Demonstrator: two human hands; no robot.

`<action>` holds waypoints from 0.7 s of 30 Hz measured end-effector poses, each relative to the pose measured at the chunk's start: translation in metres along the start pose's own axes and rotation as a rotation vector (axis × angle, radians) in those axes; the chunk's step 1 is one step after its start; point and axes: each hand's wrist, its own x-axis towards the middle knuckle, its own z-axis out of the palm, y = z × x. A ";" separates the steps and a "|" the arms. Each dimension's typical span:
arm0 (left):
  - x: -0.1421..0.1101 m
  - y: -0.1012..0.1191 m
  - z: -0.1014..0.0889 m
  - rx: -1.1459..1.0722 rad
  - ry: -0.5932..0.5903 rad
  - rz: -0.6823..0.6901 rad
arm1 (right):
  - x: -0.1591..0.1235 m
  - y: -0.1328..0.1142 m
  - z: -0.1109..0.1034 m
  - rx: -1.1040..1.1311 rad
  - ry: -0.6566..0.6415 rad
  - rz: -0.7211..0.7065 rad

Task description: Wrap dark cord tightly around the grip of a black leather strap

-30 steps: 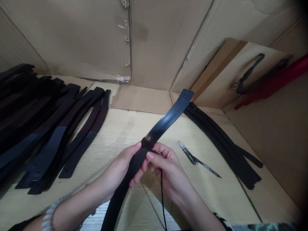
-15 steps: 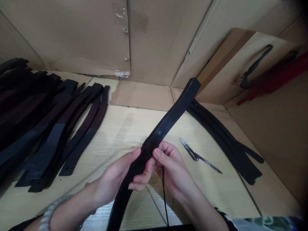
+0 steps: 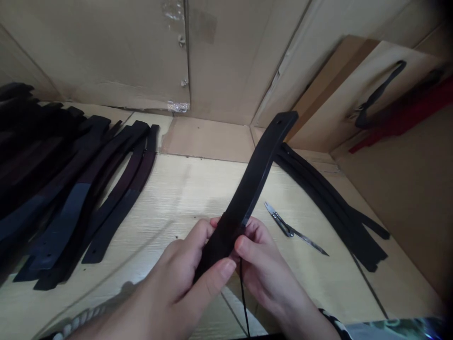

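The left hand wraps around a long, bendy-shaped black strip, and the right hand pinches its edge. The strip is held up over the pale wooden surface. A thin black cord hangs under the right hand. A tan paper bag with a dark handle leans on its side by the brown cardboard wall; its inside is hidden. Small silver metal snips lie nearby.

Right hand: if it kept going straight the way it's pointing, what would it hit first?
The right hand would first meet the dark curved strip at its fingertips; past that, probably the left hand, though depth is unclear.
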 end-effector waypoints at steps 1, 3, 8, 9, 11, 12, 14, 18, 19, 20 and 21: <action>0.000 0.004 0.002 0.021 0.025 0.011 | 0.000 0.000 0.000 0.012 0.000 0.022; 0.002 0.009 0.005 0.077 0.075 0.046 | 0.001 -0.001 0.000 0.044 0.027 0.070; 0.005 0.005 0.004 0.232 0.085 0.081 | -0.003 0.001 -0.002 0.119 0.104 0.153; 0.005 0.003 0.002 0.250 0.075 0.089 | -0.004 0.002 -0.002 0.110 0.114 0.150; 0.006 0.000 -0.002 0.273 0.039 0.126 | -0.006 0.003 -0.002 0.070 0.121 0.119; 0.007 0.000 -0.003 0.288 0.028 0.138 | -0.007 0.004 -0.002 0.048 0.121 0.102; 0.008 -0.001 -0.006 0.315 0.028 0.131 | -0.008 0.004 -0.002 0.022 0.124 0.086; 0.011 0.001 -0.012 0.157 -0.097 0.031 | -0.007 0.001 -0.003 0.011 0.114 0.083; 0.012 0.001 -0.013 0.032 -0.200 0.002 | -0.007 0.000 -0.003 0.014 0.099 0.070; 0.014 0.000 -0.013 -0.124 -0.321 -0.023 | -0.006 -0.002 -0.004 0.016 0.074 0.061; 0.015 -0.002 -0.013 -0.301 -0.457 -0.046 | -0.005 -0.003 -0.004 0.023 0.044 0.056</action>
